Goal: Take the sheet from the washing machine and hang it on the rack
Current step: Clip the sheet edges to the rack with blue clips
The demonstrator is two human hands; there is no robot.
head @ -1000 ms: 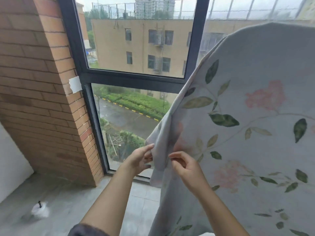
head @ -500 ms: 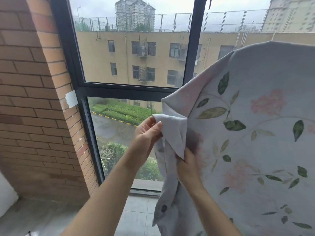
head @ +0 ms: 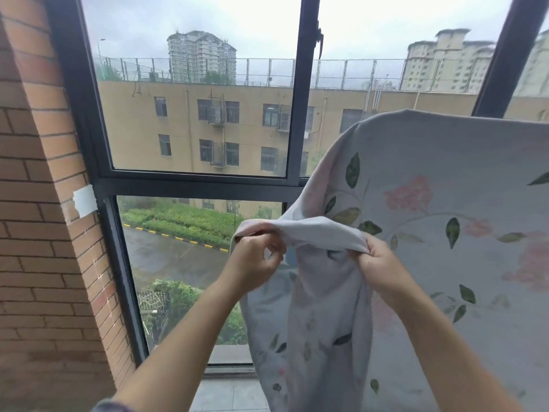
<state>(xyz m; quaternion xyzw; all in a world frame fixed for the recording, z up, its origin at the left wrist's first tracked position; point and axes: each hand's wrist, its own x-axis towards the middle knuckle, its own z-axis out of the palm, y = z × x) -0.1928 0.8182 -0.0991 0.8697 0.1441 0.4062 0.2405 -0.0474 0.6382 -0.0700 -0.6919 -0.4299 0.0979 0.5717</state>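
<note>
The floral sheet [head: 430, 233] is hanging over a rack hidden beneath its top fold, in front of the window [head: 190, 182], so the hanging step is looking well under way. Its left edge is bunching between both hands. The left hand [head: 255, 263] is pinching the hem with curled fingers, and the right hand [head: 377, 263] is gripping it likewise. Next, I judge, the hands are needing to draw apart, spreading that edge flat.
</note>
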